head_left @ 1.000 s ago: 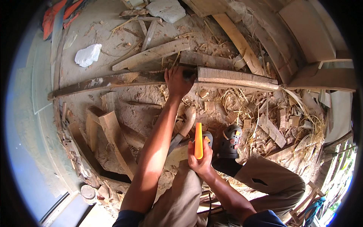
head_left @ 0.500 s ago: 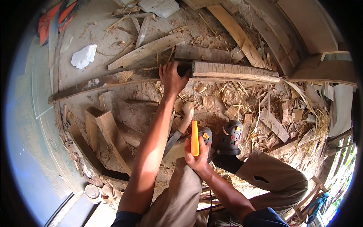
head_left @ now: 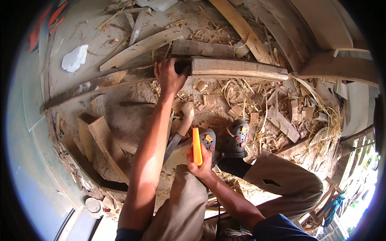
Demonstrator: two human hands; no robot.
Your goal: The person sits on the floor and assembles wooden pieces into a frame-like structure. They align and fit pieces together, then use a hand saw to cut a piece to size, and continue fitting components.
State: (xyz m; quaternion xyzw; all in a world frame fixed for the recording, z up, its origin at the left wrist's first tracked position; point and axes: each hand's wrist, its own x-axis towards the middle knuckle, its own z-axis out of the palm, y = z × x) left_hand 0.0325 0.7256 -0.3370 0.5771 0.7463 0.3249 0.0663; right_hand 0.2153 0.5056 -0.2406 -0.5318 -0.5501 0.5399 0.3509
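Note:
A long wooden beam [head_left: 237,69] lies crosswise ahead of me, pale on the right and a darker, weathered length [head_left: 110,81] on the left. My left hand [head_left: 171,79] is clamped over its dark part, fingers on the far side, just left of where the pale part begins. Closed round the orange handle of a handsaw [head_left: 196,145] is my right hand [head_left: 202,162], close above my knee. The saw's thin blade is seen almost edge-on, running from the handle up to the beam beside my left hand. How deep it sits in the wood I cannot tell.
A wooden-handled blade tool [head_left: 185,120] lies between my forearms. Wood chips and shavings [head_left: 237,94] cover the ground around my clogs [head_left: 235,138]. Offcuts [head_left: 106,144] lie at the left, more boards [head_left: 241,30] at the back, and a white lump [head_left: 74,58] at the far left.
The whole view has shifted, so everything appears a little further left and mostly slightly higher. Both hands keep their holds on the beam and the saw.

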